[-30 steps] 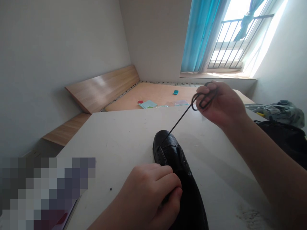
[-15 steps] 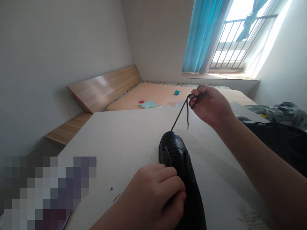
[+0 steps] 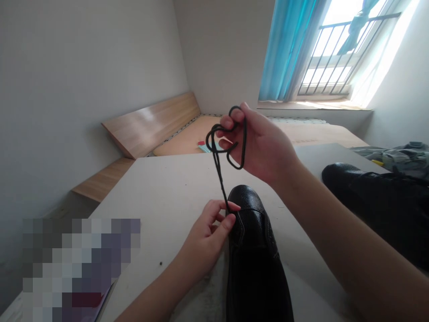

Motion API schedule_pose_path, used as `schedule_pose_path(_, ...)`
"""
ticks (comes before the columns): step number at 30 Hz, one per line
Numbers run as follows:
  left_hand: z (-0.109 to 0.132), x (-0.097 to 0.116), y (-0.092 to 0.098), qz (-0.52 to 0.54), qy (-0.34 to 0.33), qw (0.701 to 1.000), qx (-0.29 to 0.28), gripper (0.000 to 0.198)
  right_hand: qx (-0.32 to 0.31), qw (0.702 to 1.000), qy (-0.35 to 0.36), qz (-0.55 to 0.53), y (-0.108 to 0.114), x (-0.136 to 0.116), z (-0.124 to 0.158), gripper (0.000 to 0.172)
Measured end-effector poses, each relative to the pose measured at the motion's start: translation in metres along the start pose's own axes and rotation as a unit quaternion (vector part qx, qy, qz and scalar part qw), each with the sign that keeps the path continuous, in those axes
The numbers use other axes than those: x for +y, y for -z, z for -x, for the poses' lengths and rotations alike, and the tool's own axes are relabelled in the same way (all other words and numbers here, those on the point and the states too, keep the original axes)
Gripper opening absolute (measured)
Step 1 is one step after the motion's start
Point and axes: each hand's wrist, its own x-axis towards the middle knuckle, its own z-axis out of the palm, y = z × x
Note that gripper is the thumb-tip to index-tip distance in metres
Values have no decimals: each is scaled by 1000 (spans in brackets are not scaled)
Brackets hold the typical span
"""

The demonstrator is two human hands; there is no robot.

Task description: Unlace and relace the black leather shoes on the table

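Observation:
A black leather shoe [image 3: 250, 219] rests on the white tabletop, its toe pointing away from me and its front eyelet flaps unlaced. My right hand [image 3: 248, 138] is raised above the toe, fingers curled round a dark shoelace [image 3: 217, 167] that hangs in several loops. From those loops the doubled lace runs down to the left side of the shoe. There my left hand [image 3: 216, 223] pinches the lace low down, thumb and forefinger against the edge of the left flap. Exactly how the lace end sits at the eyelet is hidden by the fingers.
A second black shoe [image 3: 342, 174] lies to the right, beyond my right forearm. Grey-green cloth [image 3: 402, 154] is heaped behind it. Past the table [image 3: 161, 188] is a bed with a wooden headboard [image 3: 154, 120]. A pixelated patch covers the lower left.
My right hand has moved left with the lace, which now shows larger loops. My left hand has left the middle of the shoe and gone forward to its left flap, onto the lace.

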Motion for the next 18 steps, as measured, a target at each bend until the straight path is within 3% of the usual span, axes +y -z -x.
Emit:
schedule_pose_path(7,-2,1,8,155,15,977,148,22,-28,994,-68,-83,10,11,0,34)
schedule_pose_path(12,-8,0,17,243,-8,933,267,16,-52,992,-111,-34,5,14,5,35)
schedule_pose_path(15,-11,6,18,356,-15,902,246,26,-121,975,-158,102,-1,27,12,29)
schedule_pose_path(18,-12,13,17,389,7,899,200,31,-194,917,-178,301,-6,43,18,16)
